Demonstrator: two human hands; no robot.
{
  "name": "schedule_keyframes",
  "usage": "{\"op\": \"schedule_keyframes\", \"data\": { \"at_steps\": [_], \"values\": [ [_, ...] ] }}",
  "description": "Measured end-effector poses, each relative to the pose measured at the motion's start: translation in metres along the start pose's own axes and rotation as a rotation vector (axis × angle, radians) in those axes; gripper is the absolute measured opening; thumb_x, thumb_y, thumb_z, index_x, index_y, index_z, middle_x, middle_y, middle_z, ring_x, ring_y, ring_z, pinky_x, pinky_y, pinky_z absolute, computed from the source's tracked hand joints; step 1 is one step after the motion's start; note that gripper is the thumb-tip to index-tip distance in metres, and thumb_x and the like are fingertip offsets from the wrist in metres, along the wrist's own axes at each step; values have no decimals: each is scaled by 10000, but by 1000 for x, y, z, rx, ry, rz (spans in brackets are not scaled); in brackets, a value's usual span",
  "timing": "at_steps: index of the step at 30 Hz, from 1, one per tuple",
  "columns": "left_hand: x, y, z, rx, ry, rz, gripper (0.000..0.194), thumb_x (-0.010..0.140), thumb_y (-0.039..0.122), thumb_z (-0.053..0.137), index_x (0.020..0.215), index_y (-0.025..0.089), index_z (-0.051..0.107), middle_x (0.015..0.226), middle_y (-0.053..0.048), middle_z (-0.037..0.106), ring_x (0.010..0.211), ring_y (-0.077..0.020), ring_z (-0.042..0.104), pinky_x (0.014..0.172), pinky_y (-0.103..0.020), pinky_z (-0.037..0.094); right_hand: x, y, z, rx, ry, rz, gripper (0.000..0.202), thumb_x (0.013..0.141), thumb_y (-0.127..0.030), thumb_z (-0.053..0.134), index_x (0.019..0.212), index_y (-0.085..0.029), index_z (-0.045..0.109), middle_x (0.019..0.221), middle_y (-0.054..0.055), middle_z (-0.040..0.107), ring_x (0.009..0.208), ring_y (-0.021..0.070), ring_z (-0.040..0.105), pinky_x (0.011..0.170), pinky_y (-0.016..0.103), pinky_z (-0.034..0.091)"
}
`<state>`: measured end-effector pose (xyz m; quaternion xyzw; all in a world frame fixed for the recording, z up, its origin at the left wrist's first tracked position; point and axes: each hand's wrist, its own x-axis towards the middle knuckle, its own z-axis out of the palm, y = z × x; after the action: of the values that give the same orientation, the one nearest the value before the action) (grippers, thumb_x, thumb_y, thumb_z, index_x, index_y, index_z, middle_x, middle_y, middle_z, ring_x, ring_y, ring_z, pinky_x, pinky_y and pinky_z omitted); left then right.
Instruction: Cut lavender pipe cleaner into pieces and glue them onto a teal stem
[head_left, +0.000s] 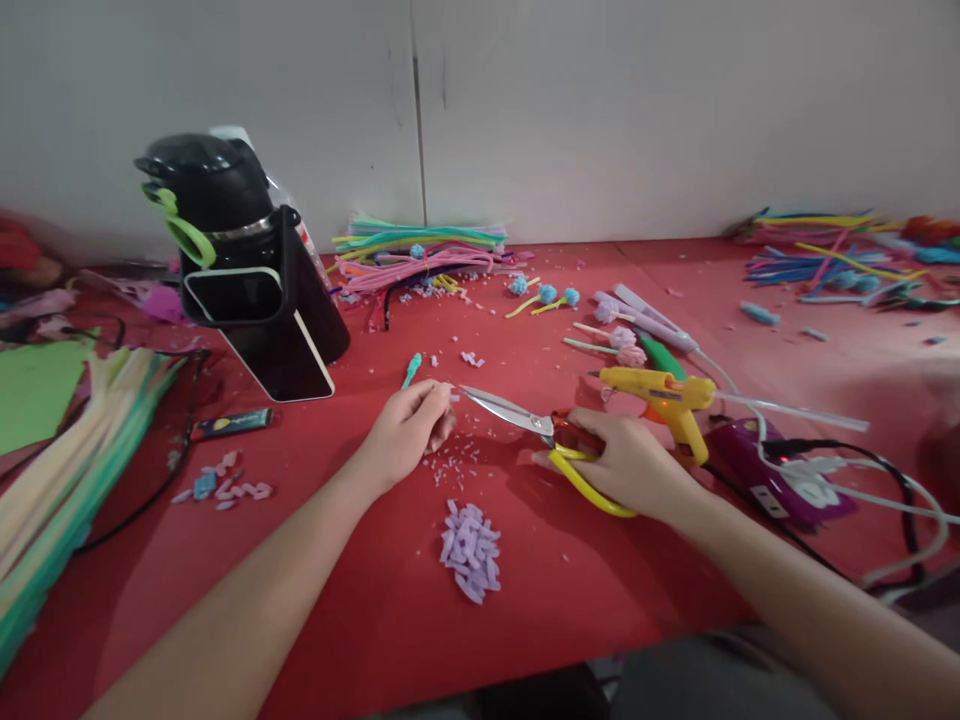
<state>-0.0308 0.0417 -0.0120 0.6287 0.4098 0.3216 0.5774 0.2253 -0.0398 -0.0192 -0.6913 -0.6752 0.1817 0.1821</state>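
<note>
My left hand (409,428) is closed in a pinch, thumb against fingers, on a small pale lilac piece (453,397) that barely shows. In my right hand (626,455) are scissors (510,410) with one yellow and one red handle loop. Their blades point left, and the tips lie close to my left fingertips. Tiny lilac trimmings (454,465) are scattered below the fingers. Nearer to me lies a heap of cut lilac pieces (470,550). A teal pipe-cleaner piece (412,370) with a thick tip rests just beyond my left hand.
On the right are a yellow glue gun (660,388) and a purple power strip (780,470) with cables. A black bottle (217,190) and a phone (274,350) stand left. Pipe-cleaner bundles (420,255) lie along the wall, with small pompom stems (551,297) nearby.
</note>
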Motion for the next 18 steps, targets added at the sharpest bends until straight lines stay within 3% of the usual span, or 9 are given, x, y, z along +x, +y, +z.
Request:
{"op": "schedule_keyframes", "data": {
  "at_steps": [7, 18],
  "values": [
    [0, 1, -1, 21, 28, -20, 406, 1008, 409, 430, 677, 182, 485, 583, 41, 499, 490, -69, 443, 500, -237, 344, -1, 0, 0, 46, -17, 8, 587, 735, -739, 665, 663, -238, 367, 564, -56, 368, 539, 113, 311, 517, 273, 256],
    [3, -4, 1, -7, 44, -4, 396, 1003, 389, 448, 661, 190, 451, 575, 34, 501, 483, -70, 436, 479, -226, 340, -1, -1, -2, 25, -7, -3, 591, 742, -745, 655, 650, -240, 363, 550, -39, 419, 532, 123, 356, 521, 280, 281]
  ]
}}
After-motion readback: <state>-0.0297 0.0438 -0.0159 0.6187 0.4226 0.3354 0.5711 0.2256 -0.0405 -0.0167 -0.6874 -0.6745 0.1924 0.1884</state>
